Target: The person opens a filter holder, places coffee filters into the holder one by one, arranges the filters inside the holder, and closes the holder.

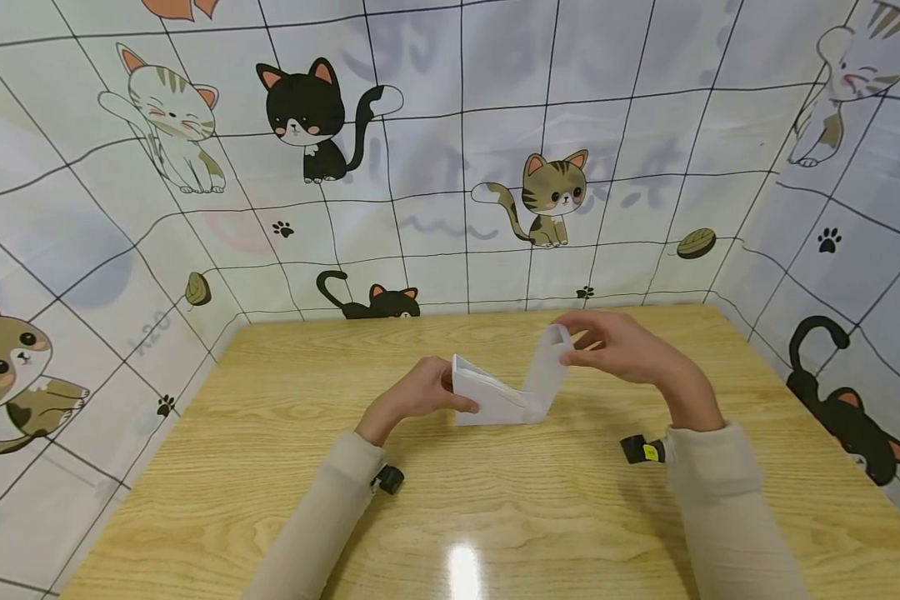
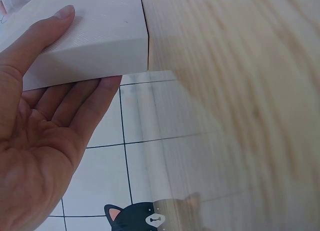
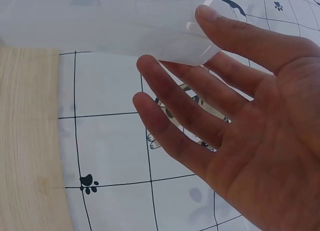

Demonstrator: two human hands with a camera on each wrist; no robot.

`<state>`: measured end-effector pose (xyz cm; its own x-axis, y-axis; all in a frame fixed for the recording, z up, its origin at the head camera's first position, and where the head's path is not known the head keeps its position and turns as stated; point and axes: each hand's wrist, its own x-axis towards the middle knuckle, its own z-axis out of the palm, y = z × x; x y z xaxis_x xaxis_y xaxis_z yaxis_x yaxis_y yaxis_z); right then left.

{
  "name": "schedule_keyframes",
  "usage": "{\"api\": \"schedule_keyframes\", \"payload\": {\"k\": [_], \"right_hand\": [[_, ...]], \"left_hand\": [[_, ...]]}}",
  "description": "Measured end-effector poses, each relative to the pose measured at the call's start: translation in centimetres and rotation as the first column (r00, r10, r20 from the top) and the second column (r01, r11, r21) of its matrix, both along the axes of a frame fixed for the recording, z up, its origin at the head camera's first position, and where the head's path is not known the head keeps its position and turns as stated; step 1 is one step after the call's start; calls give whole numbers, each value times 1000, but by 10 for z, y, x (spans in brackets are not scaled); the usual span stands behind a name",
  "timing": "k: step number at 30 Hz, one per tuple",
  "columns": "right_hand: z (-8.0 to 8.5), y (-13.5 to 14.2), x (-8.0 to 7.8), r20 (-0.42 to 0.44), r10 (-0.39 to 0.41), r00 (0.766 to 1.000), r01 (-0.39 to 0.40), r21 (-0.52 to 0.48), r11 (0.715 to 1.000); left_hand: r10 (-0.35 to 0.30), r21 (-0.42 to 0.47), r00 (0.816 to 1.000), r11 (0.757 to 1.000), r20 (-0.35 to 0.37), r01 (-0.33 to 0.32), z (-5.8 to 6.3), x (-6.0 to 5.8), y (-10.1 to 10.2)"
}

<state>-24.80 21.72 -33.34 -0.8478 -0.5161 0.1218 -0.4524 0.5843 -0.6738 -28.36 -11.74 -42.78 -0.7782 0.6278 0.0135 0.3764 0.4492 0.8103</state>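
A white box stands on the table, its translucent lid swung up at the right end. Pale, thin contents show along its top, their kind unclear. My left hand grips the box's left end. In the left wrist view, the thumb lies on one broad face of the white box and the fingers pass behind it. With my right hand I hold the raised free end of the lid. The right wrist view has the thumb on the clear lid's near side, fingertips at its lower edge.
The wooden table spreads around both hands. A white cloth printed with cats and grid lines rises behind it and along both sides. Small black cameras sit at both wrists, below beige sleeves.
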Motion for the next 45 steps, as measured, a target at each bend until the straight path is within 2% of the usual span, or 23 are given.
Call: {"api": "schedule_keyframes", "payload": {"k": [28, 45], "right_hand": [[-7, -16, -4, 18, -52, 998, 52, 0, 999], [-9, -25, -4, 3, -30, 1000, 30, -21, 999]], "left_hand": [[14, -1, 1000, 1000, 9, -14, 1, 1, 0], [4, -4, 1000, 1000, 0, -4, 1, 0, -1]]}}
